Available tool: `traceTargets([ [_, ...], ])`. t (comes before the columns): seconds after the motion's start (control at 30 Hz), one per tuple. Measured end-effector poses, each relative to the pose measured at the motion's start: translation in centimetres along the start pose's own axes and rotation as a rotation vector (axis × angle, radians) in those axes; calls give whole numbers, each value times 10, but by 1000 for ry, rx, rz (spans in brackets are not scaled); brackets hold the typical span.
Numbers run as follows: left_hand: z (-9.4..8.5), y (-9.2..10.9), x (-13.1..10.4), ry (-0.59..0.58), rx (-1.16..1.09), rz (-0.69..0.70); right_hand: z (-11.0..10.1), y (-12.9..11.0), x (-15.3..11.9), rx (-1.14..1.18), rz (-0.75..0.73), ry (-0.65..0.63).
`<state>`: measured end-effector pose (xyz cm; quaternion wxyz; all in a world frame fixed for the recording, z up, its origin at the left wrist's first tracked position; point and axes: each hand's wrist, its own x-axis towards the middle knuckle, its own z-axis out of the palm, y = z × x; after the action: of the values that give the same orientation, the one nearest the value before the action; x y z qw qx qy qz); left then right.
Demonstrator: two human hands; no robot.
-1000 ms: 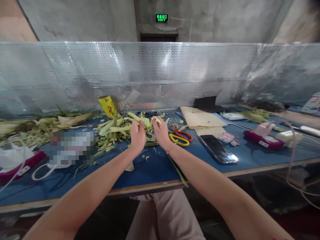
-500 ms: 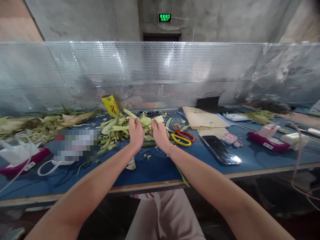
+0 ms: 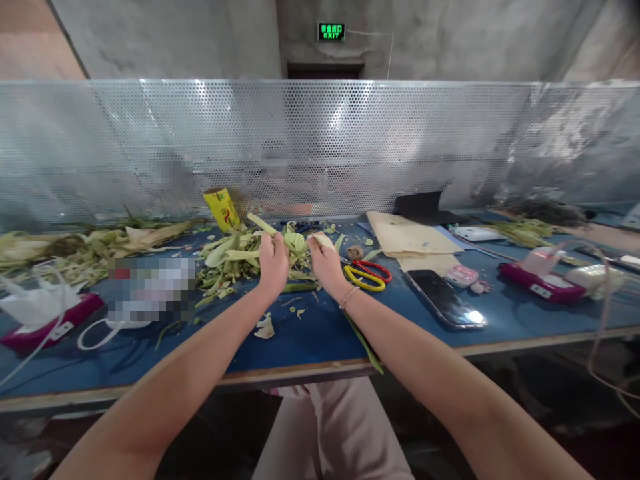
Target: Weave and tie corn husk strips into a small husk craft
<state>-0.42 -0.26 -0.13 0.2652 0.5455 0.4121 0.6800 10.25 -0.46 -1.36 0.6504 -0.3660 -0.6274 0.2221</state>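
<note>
My left hand (image 3: 273,261) is closed on a pale green corn husk strip (image 3: 261,223), whose end sticks up to the left past the thumb. Closed as well, my right hand (image 3: 327,268) pinches a whitish end of husk. Between the two hands sits a bunched, folded part of the husk (image 3: 295,241); whether it is knotted I cannot tell. A pile of husk scraps (image 3: 220,263) lies just left of my left hand. Scissors (image 3: 373,275) with red and yellow handles rest to the right of my right hand, beside a small ball of twine (image 3: 355,252).
A yellow can (image 3: 221,209) stands behind the pile. More husks (image 3: 107,247) lie far left. To the right are a phone (image 3: 443,299), brown paper (image 3: 407,240) and a purple power strip (image 3: 543,283). A perforated metal screen (image 3: 320,147) closes off the table's back.
My right hand has moved slightly right, away from my left hand, and its fingers now cover more of the whitish husk end. My left hand stays almost in place, still holding the strip.
</note>
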Motion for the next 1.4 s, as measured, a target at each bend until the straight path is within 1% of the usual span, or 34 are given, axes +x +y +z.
traceTargets([
  [0.13,2,6,-5,-160,13,-72,-7,4,3,-71,37,-49],
  [0.23,3,4,-4,-253,140,-95,-13,4,5,-203,11,-102],
  [0.33,1,2,-2,-247,299,-60,-16,3,6,-314,-82,-138],
  [0.4,0,3,-2,-240,404,-16,-16,1,6,-326,-124,-151],
  [0.47,0,7,-5,-236,455,37,-15,-1,4,-311,-142,-149],
  [0.57,2,15,-12,-222,412,105,-13,-6,1,-287,-129,-113],
  [0.73,6,17,-15,-190,270,79,-11,-10,1,-225,-87,-57],
  [0.8,6,16,-14,-208,194,54,-12,-11,3,-177,-84,-43],
  [0.87,5,15,-12,-255,102,25,-13,-12,5,-126,-83,-29],
  [0.97,4,16,-11,-294,9,3,-14,-13,8,-56,-47,3],
  [1.1,5,18,-12,-295,-10,1,-12,-11,9,46,-4,58],
  [1.23,6,16,-13,-302,18,1,-10,-13,7,70,5,120],
  [1.3,6,14,-13,-301,34,-1,-11,-16,7,58,27,121],
  [1.4,5,12,-13,-286,76,7,-12,-17,7,75,97,79],
])
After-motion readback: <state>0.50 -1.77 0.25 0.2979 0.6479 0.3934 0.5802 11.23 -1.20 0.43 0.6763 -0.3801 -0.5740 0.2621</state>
